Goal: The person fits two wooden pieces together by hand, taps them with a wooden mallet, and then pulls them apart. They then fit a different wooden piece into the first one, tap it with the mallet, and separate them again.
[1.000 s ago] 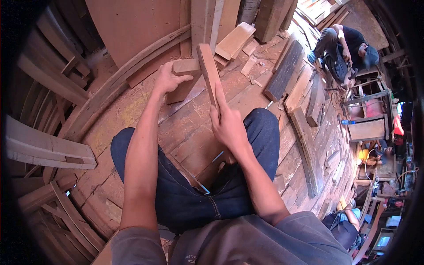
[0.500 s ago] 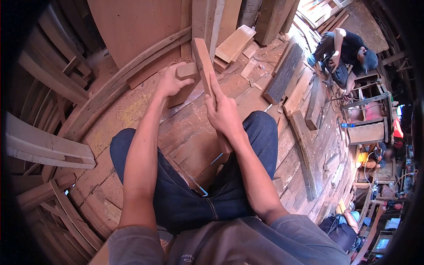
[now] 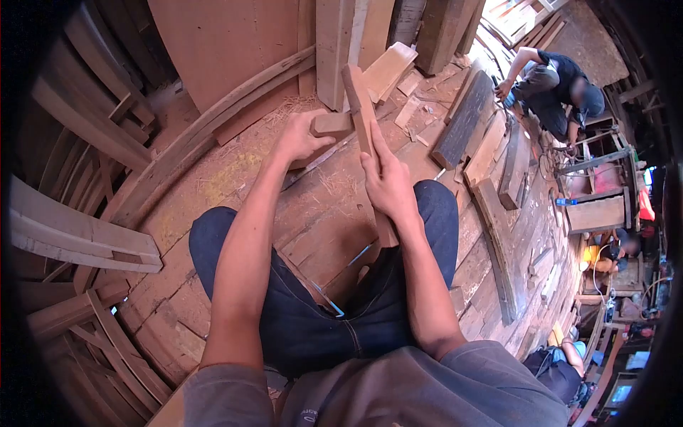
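Note:
My left hand (image 3: pixel 300 136) is closed around a short wooden block (image 3: pixel 332 125) in the upper middle of the view. The block's right end meets the side of a long wooden bar (image 3: pixel 361 107). Around the middle of that bar, my right hand (image 3: pixel 389 182) is wrapped, with the fingers lying along its face. The bar slants from the upper left down to between my knees, where its lower end shows. Wood shavings (image 3: pixel 334 183) lie on the plank floor beneath the hands.
A long curved beam (image 3: pixel 206 124) runs along the left. Pale boards (image 3: pixel 388 70) lie ahead. A dark plank (image 3: pixel 462 121) and a long timber (image 3: pixel 498 249) are on the right. One person (image 3: pixel 562 89) crouches at the upper right; others sit farther down the right side.
Both hands and the two wood pieces appear farther right in the view, as does most of the scene. The crouching person at the upper right has stretched an arm out to the left.

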Tool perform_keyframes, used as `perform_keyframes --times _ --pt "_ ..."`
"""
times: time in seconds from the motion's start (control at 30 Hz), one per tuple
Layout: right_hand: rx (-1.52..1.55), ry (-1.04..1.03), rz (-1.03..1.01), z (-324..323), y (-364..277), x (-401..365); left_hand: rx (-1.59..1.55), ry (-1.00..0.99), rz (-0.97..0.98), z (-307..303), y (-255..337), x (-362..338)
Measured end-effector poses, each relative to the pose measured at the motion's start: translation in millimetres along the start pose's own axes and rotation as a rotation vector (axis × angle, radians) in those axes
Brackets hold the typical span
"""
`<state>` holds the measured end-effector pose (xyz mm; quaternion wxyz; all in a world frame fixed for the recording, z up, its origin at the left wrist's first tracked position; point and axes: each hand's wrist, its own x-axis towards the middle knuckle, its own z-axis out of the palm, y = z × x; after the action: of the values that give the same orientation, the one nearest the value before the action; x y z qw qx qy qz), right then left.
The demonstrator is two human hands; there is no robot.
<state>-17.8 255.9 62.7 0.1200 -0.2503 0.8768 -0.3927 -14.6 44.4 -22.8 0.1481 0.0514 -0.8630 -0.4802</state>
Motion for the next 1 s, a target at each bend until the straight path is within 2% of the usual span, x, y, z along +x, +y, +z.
perform_keyframes --times 0.03,0.1,0.23,0.3,0.33,0.4,0.5,0.57,0.7,0.73,0.8,0.9,1.0 --pt "0.005 -0.006 0.032 -2.3 -3.9 -3.6 -0.015 0.053 -0.010 -1.9 -5.2 1.9" --pt "-0.031 -0.032 -0.030 4.8 0.8 -16.9 -0.045 0.160 -0.034 -5.2 -18.8 5.5" --pt "-0.025 -0.041 -0.057 14.3 -0.9 -28.9 0.083 0.117 -0.118 -5.5 2.7 0.1" --pt "-0.081 0.017 -0.105 12.7 0.8 -13.4 0.062 0.033 -0.056 2.0 3.9 1.6" --pt "-0.083 -0.004 -0.067 10.8 -1.1 -9.0 0.049 -0.015 -0.026 8.1 3.2 0.9" --pt "-0.086 -0.046 -0.003 6.8 -9.3 -0.4 0.016 0.010 -0.027 6.9 -3.6 3.7" --pt "-0.064 -0.071 -0.115 16.9 -7.3 -28.2 0.055 0.131 -0.066 0.4 -11.2 6.5" --pt "-0.069 -0.076 -0.098 18.2 -10.4 -33.9 0.079 0.166 -0.137 1.3 -4.8 5.0" --pt "-0.086 -0.041 -0.051 4.1 -3.0 -5.9 0.108 0.072 -0.037 16.1 7.2 4.2" --pt "-0.097 -0.027 -0.063 6.7 -3.4 -5.4 0.168 0.135 -0.036 14.6 13.1 3.2" --pt "-0.083 0.017 -0.169 14.8 -0.5 -14.2 0.055 0.163 -0.002 12.6 -1.5 8.3" --pt "-0.137 -0.077 -0.085 13.2 -9.6 -40.2 0.022 0.182 -0.052 6.5 -3.8 3.4" --pt "-0.134 -0.041 -0.107 8.4 0.6 -4.2 0.099 0.158 -0.021 15.0 7.1 -1.9"
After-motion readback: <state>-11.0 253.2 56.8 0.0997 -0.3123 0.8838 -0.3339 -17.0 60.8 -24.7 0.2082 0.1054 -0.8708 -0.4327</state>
